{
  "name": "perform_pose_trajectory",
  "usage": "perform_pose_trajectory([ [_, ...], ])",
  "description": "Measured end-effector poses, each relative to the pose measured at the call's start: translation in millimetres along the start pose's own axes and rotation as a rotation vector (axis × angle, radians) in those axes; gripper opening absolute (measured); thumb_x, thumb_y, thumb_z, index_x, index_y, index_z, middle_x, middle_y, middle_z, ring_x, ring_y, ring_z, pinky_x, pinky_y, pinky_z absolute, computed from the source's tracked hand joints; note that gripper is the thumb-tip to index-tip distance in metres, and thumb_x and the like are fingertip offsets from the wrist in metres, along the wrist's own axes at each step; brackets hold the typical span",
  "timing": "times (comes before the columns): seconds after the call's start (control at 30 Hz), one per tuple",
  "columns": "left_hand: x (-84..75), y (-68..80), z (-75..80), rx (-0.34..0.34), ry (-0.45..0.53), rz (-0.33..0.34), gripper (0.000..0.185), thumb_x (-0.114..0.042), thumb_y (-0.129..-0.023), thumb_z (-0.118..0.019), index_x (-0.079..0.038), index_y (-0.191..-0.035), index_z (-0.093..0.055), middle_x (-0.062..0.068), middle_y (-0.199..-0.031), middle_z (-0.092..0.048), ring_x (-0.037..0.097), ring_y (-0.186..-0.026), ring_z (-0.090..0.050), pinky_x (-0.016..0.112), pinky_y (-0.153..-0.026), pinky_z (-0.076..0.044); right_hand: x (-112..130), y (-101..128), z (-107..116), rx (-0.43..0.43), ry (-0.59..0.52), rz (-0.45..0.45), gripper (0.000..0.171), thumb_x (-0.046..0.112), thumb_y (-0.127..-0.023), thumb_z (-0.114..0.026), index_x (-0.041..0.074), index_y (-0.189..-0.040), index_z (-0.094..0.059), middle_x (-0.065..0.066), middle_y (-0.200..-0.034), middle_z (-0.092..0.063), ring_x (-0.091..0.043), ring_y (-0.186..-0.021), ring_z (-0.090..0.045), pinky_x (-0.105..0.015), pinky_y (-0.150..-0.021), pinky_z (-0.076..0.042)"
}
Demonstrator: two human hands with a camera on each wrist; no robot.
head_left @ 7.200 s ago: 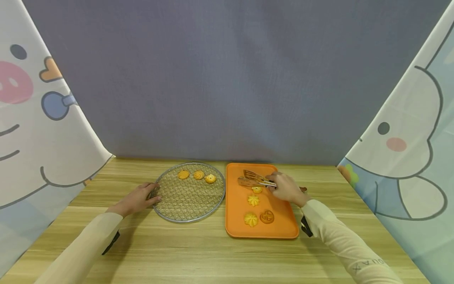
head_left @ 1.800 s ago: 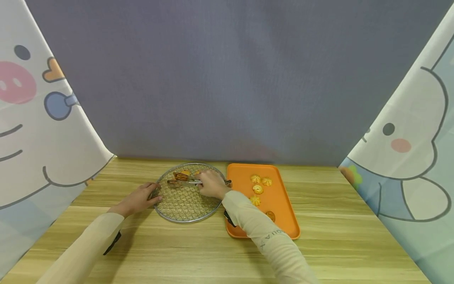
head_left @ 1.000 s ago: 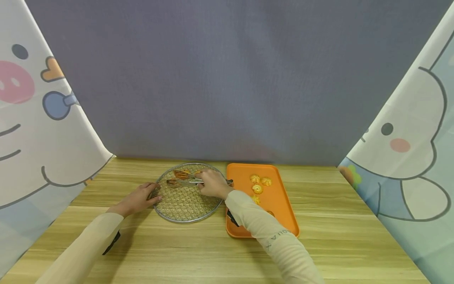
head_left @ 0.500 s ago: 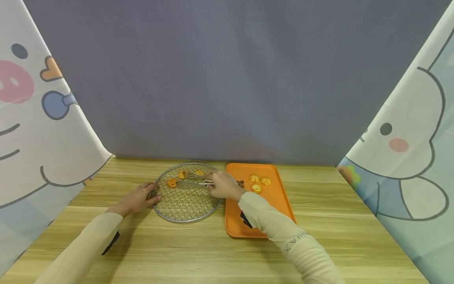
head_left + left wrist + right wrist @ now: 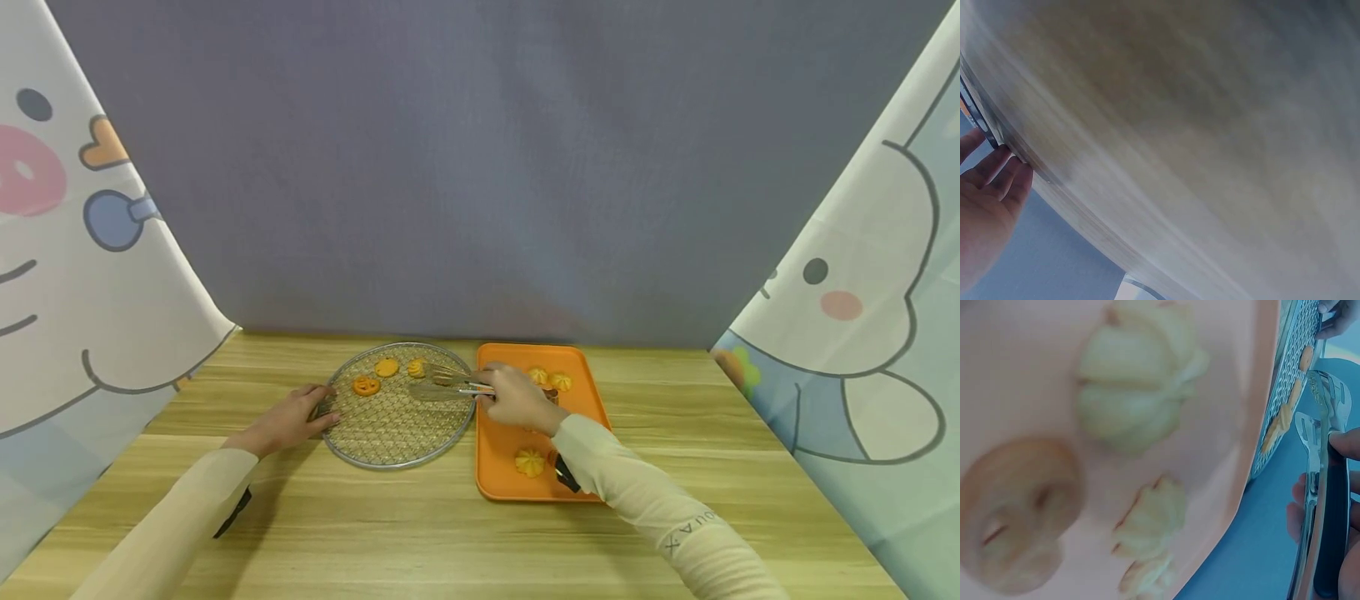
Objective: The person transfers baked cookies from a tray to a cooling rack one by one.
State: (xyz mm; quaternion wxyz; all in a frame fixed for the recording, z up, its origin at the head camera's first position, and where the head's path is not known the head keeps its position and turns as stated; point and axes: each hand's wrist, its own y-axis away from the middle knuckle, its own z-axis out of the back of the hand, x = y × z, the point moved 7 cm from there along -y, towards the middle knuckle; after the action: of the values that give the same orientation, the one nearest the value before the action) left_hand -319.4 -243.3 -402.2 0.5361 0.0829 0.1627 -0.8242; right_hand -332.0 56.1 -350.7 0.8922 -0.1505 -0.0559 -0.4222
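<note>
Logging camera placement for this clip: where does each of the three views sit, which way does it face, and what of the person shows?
Head: worn high, facing forward and down at the wooden table; both sleeved arms show, left hand at the wire rack, right hand holding tongs.
Left wrist: close and blurred, facing the tabletop; only the left hand's fingers show at the rack's rim.
Right wrist: close above the orange tray and its cookies; fingers on the tongs show.
Shared: head and right wrist both show tray, rack and tongs.

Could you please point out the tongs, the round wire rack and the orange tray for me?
tongs (image 5: 438, 385): head view, on the slotted blades.
round wire rack (image 5: 390, 429): head view, on bare mesh near the front.
orange tray (image 5: 498, 450): head view, on its bare floor.
</note>
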Motion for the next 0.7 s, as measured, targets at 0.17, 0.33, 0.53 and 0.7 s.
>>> perform_pose_trajectory([
  [0.17, -0.4, -0.1, 0.9, -0.007, 0.002, 0.0, 0.049, -0.028, -0.089, -0.059, 0.006, -0.123, -0.05, 0.031, -0.122, -0.05, 0.051, -0.111, -0.047, 0.059, -0.09, -0.04, -12, 15, 8, -0.035, 0.023, 0.006, 0.034, 0.015, -0.085, -0.06, 0.009, -0.119, -0.061, -0.006, -0.109, -0.063, -0.013, -0.077, -0.058, -0.024, -0.059, -0.046],
  [0.33, -1.7, 0.0, 2.1, -0.01, -0.004, -0.005, 0.047, -0.027, -0.088, -0.06, 0.005, -0.121, -0.051, 0.031, -0.12, -0.051, 0.05, -0.11, -0.048, 0.058, -0.09, -0.041, -23, 32, 16, -0.06, 0.01, 0.013, 0.033, 0.013, -0.084, -0.061, 0.007, -0.116, -0.062, -0.007, -0.104, -0.063, -0.011, -0.072, -0.055, -0.022, -0.056, -0.044],
  [0.53, -3.9, 0.7, 4.0, -0.007, -0.005, -0.004, 0.046, -0.026, -0.088, -0.06, 0.005, -0.121, -0.051, 0.03, -0.12, -0.05, 0.05, -0.11, -0.048, 0.059, -0.089, -0.041, -38, 51, 23, -0.083, 0.03, -0.001, 0.032, 0.014, -0.083, -0.064, 0.007, -0.114, -0.064, -0.008, -0.105, -0.065, -0.013, -0.074, -0.059, -0.023, -0.057, -0.045],
  [0.7, -3.6, 0.5, 3.5, -0.003, -0.006, 0.001, 0.047, -0.027, -0.089, -0.06, 0.005, -0.122, -0.05, 0.031, -0.121, -0.05, 0.051, -0.11, -0.047, 0.059, -0.089, -0.041, -47, 66, 26, -0.076, 0.006, -0.04, 0.034, 0.014, -0.083, -0.065, 0.006, -0.116, -0.063, -0.01, -0.109, -0.064, -0.017, -0.082, -0.061, -0.023, -0.057, -0.045],
])
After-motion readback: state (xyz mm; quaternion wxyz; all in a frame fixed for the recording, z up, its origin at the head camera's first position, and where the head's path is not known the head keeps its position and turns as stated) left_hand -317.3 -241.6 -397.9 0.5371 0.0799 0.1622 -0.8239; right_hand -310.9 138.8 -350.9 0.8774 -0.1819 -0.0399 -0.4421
